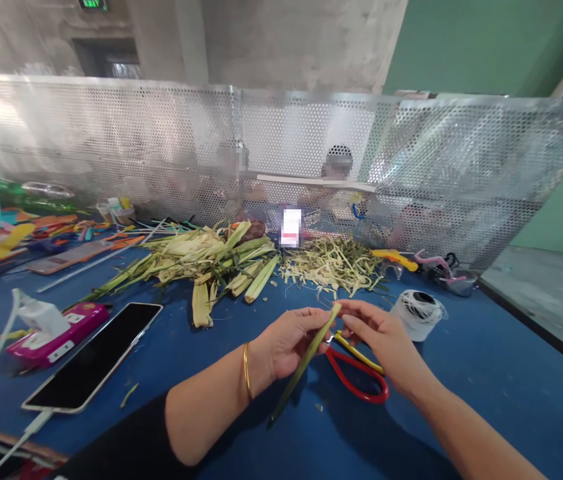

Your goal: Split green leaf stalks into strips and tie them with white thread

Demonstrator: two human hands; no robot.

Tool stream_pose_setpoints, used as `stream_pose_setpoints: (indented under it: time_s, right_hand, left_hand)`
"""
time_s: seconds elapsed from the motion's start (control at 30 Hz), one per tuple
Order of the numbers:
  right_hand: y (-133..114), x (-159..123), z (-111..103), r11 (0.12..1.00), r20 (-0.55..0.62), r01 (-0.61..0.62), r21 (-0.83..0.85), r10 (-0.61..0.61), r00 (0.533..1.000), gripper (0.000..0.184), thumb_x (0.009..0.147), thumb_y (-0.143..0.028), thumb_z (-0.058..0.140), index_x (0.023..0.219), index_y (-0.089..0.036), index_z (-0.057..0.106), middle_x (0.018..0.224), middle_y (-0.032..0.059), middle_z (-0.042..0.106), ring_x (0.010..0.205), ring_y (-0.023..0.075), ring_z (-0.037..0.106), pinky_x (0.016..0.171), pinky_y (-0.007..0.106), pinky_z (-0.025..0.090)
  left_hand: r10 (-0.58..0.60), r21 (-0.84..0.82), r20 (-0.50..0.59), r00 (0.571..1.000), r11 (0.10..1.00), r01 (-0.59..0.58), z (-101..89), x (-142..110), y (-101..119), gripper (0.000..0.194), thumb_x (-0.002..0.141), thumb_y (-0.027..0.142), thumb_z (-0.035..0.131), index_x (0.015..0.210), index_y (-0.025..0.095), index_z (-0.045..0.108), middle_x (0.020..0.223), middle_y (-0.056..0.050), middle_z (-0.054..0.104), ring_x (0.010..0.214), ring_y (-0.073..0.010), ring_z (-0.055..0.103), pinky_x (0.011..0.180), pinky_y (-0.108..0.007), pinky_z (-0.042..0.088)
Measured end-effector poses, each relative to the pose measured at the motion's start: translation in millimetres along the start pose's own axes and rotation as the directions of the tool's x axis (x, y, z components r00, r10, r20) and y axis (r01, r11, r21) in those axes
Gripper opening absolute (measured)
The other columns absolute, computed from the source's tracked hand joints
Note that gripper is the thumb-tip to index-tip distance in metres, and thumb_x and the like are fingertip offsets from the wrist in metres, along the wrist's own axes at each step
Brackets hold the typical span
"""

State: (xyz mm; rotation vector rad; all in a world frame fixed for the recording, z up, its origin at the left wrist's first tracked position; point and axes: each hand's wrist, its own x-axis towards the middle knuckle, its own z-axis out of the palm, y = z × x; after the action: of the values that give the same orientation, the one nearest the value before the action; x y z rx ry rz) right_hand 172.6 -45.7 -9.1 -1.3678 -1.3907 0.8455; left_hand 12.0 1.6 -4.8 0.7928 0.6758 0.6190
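Note:
Both my hands hold one long narrow green leaf strip [295,379] above the blue table [486,373]. My left hand [288,341], with a gold bangle on the wrist, is closed round the strip's middle. My right hand [381,340] pinches the strip's pale upper tip between thumb and forefinger. The strip slants down to the left, its dark lower end near the table. Red-handled scissors [356,377] with a yellow handle part lie on the table just under my hands.
A pile of green and pale leaves [201,257] and a heap of shredded strips [334,263] lie further back. A spool of white thread [417,313] sits right. A black phone [96,353] and pink box [56,333] lie left. A perforated metal screen [411,153] closes the back; people sit behind it.

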Motion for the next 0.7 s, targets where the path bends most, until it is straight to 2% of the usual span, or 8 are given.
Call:
stream_pose_setpoints:
  time_s: [0.07,0.17,0.27,0.33,0.43,0.57,0.7]
  right_hand:
    - [-2,-2,3,0.982,0.039,-0.050,0.184,0.044,0.998,0.034,0.071,-0.045,0.066,0.093,-0.019,0.065,0.072,0.0004,0.063,0.062,0.0135,0.055,0.059,0.026,0.045]
    - [-5,-4,5,0.955,0.011,-0.065,0.288,0.065,0.998,0.030,0.068,-0.045,0.070,0.075,-0.017,0.063,0.060,-0.0017,0.058,0.056,0.0110,0.051,0.054,0.024,0.041]
    - [-7,-4,4,0.962,-0.045,-0.066,0.264,0.081,0.996,0.032,0.065,-0.047,0.071,0.069,-0.016,0.062,0.054,-0.0027,0.055,0.050,0.0096,0.046,0.051,0.024,0.039]
    - [-8,-3,3,0.968,-0.056,-0.076,0.240,0.092,0.994,0.033,0.065,-0.047,0.071,0.066,-0.016,0.062,0.052,-0.0028,0.055,0.048,0.0091,0.045,0.050,0.024,0.038]
    - [-9,-2,3,0.965,-0.069,-0.084,0.247,0.104,0.992,0.032,0.065,-0.047,0.071,0.064,-0.016,0.062,0.053,-0.0026,0.056,0.048,0.0087,0.045,0.050,0.024,0.038]
    - [-7,-2,4,0.949,-0.095,-0.074,0.306,0.108,0.990,0.032,0.064,-0.046,0.072,0.062,-0.016,0.061,0.055,-0.0030,0.056,0.047,0.0080,0.046,0.051,0.024,0.039]
    - [-5,-1,4,0.923,-0.086,-0.087,0.376,0.128,0.988,0.033,0.062,-0.045,0.075,0.061,-0.016,0.060,0.056,-0.0031,0.056,0.047,0.0077,0.046,0.051,0.024,0.039]
  left_hand:
    - [-0.035,0.012,0.024,0.999,0.999,0.035,2.5,0,-6,0.008,0.075,0.020,0.066,0.074,0.014,0.061,0.063,0.001,0.058,0.051,-0.0056,0.051,0.049,-0.017,0.042]
    - [-0.021,0.076,0.034,0.999,0.997,0.019,5.6,-2,-9,0.017,0.074,0.031,0.068,0.078,0.014,0.063,0.071,-0.001,0.062,0.058,-0.0080,0.056,0.053,-0.019,0.044]
    - [0.124,0.281,-0.003,0.992,0.953,-0.118,8.3,-4,-11,0.028,0.065,0.039,0.074,0.073,0.015,0.061,0.066,0.000,0.060,0.057,-0.0090,0.053,0.054,-0.021,0.042]
    - [0.270,0.431,-0.023,0.962,0.871,-0.235,9.6,-5,-13,0.031,0.058,0.036,0.079,0.065,0.014,0.058,0.059,0.003,0.056,0.054,-0.0076,0.048,0.053,-0.020,0.037]
    - [0.377,0.486,-0.023,0.926,0.813,-0.319,10.4,-5,-15,0.030,0.062,0.038,0.074,0.059,0.015,0.056,0.053,0.004,0.051,0.050,-0.0068,0.042,0.049,-0.020,0.032]
    - [0.312,0.436,-0.025,0.950,0.859,-0.270,9.2,-5,-14,0.033,0.069,0.044,0.066,0.057,0.015,0.058,0.050,0.004,0.048,0.046,-0.0058,0.036,0.047,-0.021,0.028]
    - [0.216,0.384,-0.030,0.976,0.904,-0.188,7.8,-4,-13,0.034,0.069,0.048,0.065,0.064,0.014,0.063,0.055,0.002,0.054,0.046,-0.0063,0.039,0.046,-0.021,0.029]
